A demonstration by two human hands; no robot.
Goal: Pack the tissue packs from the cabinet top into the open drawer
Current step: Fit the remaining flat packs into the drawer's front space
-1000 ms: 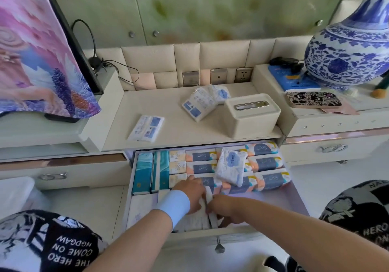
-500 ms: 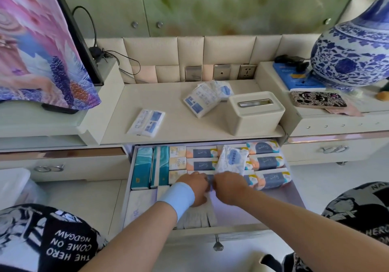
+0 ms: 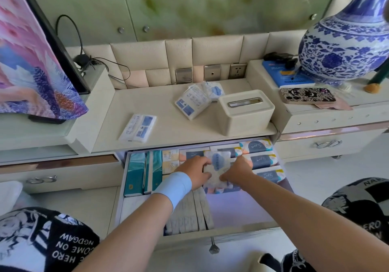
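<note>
Left hand: the left hand (image 3: pixel 194 172), with a pale blue wristband (image 3: pixel 175 186) on the wrist, reaches forward into the open white drawer (image 3: pixel 242 232); fingers curled and closed on the left edge of a soft white tissue pack with a blue cloud label (image 3: pixel 217 169).
Right hand: the right hand (image 3: pixel 236 171) comes in from the right, fingers bent and closed on the right edge of the same pack.
Held pack: lies between the two hands, on top of the rows of packs in the middle of the drawer.
Drawer contents: teal tissue boxes (image 3: pixel 144 171) stand on edge at the left; orange-and-navy wrapped packs (image 3: pixel 262 160) fill the back and right; flat grey-white packs (image 3: pixel 189 212) stand at the front under the left forearm.
Open room: the front right floor of the drawer (image 3: pixel 237 208) is bare, just behind the front wall.
Cabinet top: a flat white-and-blue tissue pack (image 3: pixel 139 127) lies near the front edge at left; two more white-and-blue packs (image 3: pixel 196 100) lean together further back, just beside a cream rectangular tissue box with a slot (image 3: pixel 246 111).
Edges: the tissue box sits at the right front corner of the cream cabinet top (image 3: pixel 164 132), directly above the drawer's back right.
</note>
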